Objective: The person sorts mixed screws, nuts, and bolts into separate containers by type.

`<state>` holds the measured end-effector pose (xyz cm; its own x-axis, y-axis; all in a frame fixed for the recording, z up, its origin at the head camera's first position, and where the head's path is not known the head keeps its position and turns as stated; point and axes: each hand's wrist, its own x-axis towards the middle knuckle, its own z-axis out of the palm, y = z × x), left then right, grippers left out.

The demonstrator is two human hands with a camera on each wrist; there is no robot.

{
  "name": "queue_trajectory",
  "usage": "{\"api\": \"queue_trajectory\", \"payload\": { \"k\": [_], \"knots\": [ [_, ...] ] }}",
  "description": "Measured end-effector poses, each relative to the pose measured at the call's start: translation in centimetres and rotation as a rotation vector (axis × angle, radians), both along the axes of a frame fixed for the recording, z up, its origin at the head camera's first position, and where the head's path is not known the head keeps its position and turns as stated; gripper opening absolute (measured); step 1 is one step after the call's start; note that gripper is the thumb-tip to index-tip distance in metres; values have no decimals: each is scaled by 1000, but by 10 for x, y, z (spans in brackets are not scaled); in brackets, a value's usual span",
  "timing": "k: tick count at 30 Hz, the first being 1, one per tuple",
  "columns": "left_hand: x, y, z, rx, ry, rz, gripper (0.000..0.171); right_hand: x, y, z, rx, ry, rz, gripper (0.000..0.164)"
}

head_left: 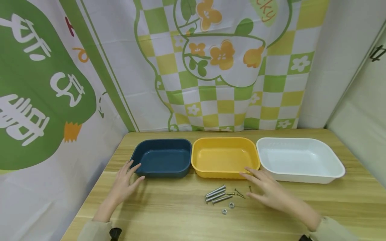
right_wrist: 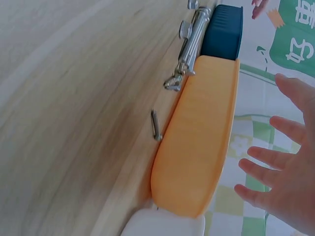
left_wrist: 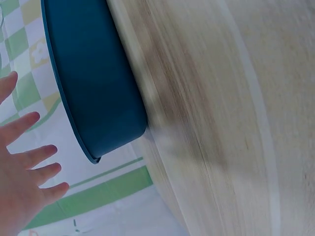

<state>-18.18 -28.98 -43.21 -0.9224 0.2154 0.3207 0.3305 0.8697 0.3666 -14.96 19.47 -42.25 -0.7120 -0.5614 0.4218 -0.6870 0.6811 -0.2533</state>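
My left hand (head_left: 123, 184), fingers spread and holding nothing, is at the front left corner of the dark blue tray (head_left: 166, 174). My right hand (head_left: 268, 189) has its fingers extended near the front right corner of the yellow tray (head_left: 224, 157), also holding nothing. Between the hands lie several long bolts (head_left: 215, 191), a few small screws (head_left: 239, 192) and two nuts (head_left: 231, 205). One small screw (right_wrist: 155, 125) lies apart, close to the yellow tray's front wall and the right hand's fingertips in the head view.
A white tray (head_left: 301, 157) stands at the right of the row, beside the yellow one. All three trays sit on a wooden table (head_left: 169, 214). Behind and to the left hang printed cloth curtains (head_left: 150, 67); a pale panel (head_left: 362, 117) stands at the right.
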Motion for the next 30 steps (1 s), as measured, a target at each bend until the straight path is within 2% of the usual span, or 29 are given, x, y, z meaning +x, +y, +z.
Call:
{"api": "queue_trajectory", "payload": {
  "k": [5, 10, 22, 30],
  "knots": [
    [0, -1, 2, 48, 11, 13, 53, 0, -9, -3, -32, -67, 41, 58],
    [-1, -2, 2, 91, 11, 15, 53, 0, -18, -7, -37, -176, 64, 51],
    [-6, -9, -5, 212, 52, 22, 39, -4, -31, -23, -162, -311, 254, 38],
    [-7, -10, -6, 225, -25, 30, 32, -5, -33, -26, -175, -507, 267, 30]
  ]
}}
